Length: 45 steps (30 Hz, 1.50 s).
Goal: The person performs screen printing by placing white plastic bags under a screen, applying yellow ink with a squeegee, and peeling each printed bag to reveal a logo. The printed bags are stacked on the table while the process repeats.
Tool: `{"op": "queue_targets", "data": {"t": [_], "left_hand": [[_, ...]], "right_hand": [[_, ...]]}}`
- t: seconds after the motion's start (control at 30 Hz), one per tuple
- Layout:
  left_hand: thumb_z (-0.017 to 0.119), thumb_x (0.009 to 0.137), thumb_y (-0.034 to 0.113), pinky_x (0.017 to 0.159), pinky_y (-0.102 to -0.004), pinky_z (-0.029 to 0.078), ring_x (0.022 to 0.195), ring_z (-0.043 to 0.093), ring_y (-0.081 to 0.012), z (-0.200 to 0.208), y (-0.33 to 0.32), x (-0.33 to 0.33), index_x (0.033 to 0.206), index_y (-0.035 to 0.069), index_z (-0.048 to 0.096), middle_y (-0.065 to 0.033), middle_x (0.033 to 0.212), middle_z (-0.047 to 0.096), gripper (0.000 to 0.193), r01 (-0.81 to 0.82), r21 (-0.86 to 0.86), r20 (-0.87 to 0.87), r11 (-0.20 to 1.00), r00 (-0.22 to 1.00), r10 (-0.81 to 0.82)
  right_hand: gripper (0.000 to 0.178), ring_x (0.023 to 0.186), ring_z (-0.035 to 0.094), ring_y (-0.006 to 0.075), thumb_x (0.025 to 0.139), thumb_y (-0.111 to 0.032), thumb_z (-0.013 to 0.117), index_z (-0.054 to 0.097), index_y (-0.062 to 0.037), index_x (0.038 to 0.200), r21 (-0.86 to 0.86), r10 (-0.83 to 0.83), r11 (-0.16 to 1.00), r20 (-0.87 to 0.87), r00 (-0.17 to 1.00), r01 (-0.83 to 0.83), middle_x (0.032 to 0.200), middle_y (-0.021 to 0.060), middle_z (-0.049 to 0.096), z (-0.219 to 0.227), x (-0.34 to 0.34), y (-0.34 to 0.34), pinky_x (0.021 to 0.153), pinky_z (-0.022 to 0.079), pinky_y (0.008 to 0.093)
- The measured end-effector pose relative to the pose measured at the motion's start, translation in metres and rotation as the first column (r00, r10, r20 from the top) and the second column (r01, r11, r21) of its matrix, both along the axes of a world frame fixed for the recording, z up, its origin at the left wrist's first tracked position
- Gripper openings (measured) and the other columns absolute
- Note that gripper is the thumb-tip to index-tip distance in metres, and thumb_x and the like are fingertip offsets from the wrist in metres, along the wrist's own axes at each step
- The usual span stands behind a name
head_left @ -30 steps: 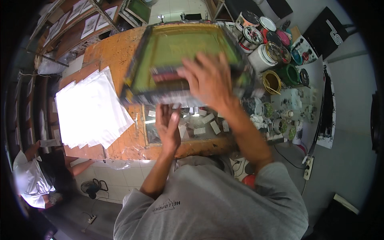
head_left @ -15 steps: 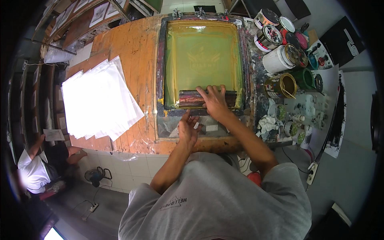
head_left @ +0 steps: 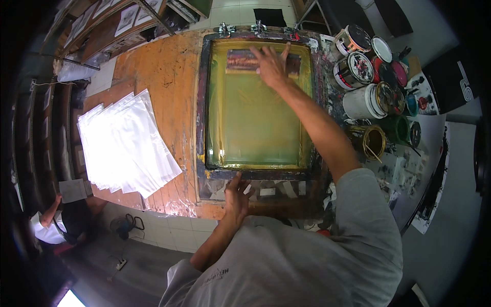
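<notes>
A screen-printing frame with dark edges and yellow-green mesh lies on the wooden table. Across the mesh's far end lies a wide squeegee, streaked with dark and reddish stains. My right hand grips it from above, with fingers spread along its top. At the frame's near edge is my left hand. Its raised finger touches that edge or comes very close, while the other fingers are loosely bent and apart, with nothing visible in them. What lies beneath the mesh cannot be made out.
Glossy white sheets lie in an uneven stack on the table at left. Paint cans and a white bucket crowd the right side. Metal clamps line the frame's far edge. A person sits at far left.
My right hand has pushed the squeegee from the mesh's near end to its far end. My left hand has stayed by the frame's near edge. The whole view has shifted slightly.
</notes>
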State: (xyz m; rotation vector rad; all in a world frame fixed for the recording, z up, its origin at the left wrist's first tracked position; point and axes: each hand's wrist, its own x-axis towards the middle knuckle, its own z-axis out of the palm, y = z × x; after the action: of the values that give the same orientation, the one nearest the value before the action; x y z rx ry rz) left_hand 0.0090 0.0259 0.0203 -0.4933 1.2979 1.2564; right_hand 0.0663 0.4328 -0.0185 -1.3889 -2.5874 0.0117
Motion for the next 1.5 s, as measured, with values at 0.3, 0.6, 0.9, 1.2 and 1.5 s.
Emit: {"op": "queue_targets", "data": {"t": [0.3,0.6,0.9,1.2,1.5], "left_hand": [[0.075,0.095,0.034,0.094,-0.0571,0.05,0.105,0.057,-0.0293,-0.012,-0.012,-0.001,0.112,0.011,0.054,-0.0081,0.109,0.054,0.035,-0.025,0.058,-0.049,0.998,0.998,0.028],[0.075,0.095,0.023,0.096,-0.0527,0.055,0.093,0.071,-0.0281,0.059,-0.001,-0.018,0.098,0.008,0.057,-0.0107,0.093,0.069,0.023,0.027,0.359,-0.063,0.933,0.998,-0.004],[0.071,0.086,0.004,0.092,-0.0338,0.053,0.084,0.068,-0.0188,0.149,0.091,-0.062,0.101,-0.001,0.07,-0.0084,0.088,0.069,0.016,0.137,0.816,-0.215,0.562,0.974,0.075],[0.068,0.098,0.028,0.098,-0.0488,0.049,0.118,0.059,-0.0306,-0.058,0.281,-0.128,0.132,0.012,0.069,-0.0117,0.121,0.066,0.038,0.338,-0.598,-0.753,0.727,-0.547,-0.366],[0.061,0.099,0.006,0.071,-0.0446,0.056,0.081,0.071,-0.0439,-0.012,0.249,-0.104,0.108,0.004,0.069,-0.0238,0.091,0.072,0.012,0.616,-0.046,-0.971,0.787,-0.211,0.109]], "right_hand": [[0.076,0.129,0.057,0.0341,0.085,-0.025,0.083,0.048,-0.02,0.152,-0.45,0.17,0.878,-0.024,0.985,-0.163,0.129,0.0157,0.064,0.043,0.01,-0.02,0.111,0.033,0.0607],[0.06,0.105,0.054,0.031,0.09,-0.017,0.073,0.054,-0.0156,0.148,-0.153,0.207,0.961,-0.153,0.966,-0.23,0.109,0.0138,0.057,0.15,0.069,-0.265,0.094,0.035,0.0519],[0.059,0.086,0.054,0.027,0.097,-0.054,0.063,0.061,-0.0154,0.142,0.245,0.262,0.948,-0.235,0.936,-0.204,0.092,0.0112,0.055,0.288,0.054,-0.201,0.079,0.038,0.0467],[0.047,0.07,0.057,0.018,0.109,-0.046,0.047,0.068,-0.0044,0.113,0.021,0.236,0.972,-0.111,0.966,-0.235,0.083,0.0096,0.067,0.397,0.023,-0.091,0.067,0.051,0.0367],[0.06,0.077,0.063,0.0249,0.11,-0.051,0.042,0.072,0.0006,0.103,0.076,0.122,0.99,-0.083,0.989,-0.116,0.083,0.0144,0.068,0.416,0.017,-0.057,0.077,0.054,0.0438]]}}
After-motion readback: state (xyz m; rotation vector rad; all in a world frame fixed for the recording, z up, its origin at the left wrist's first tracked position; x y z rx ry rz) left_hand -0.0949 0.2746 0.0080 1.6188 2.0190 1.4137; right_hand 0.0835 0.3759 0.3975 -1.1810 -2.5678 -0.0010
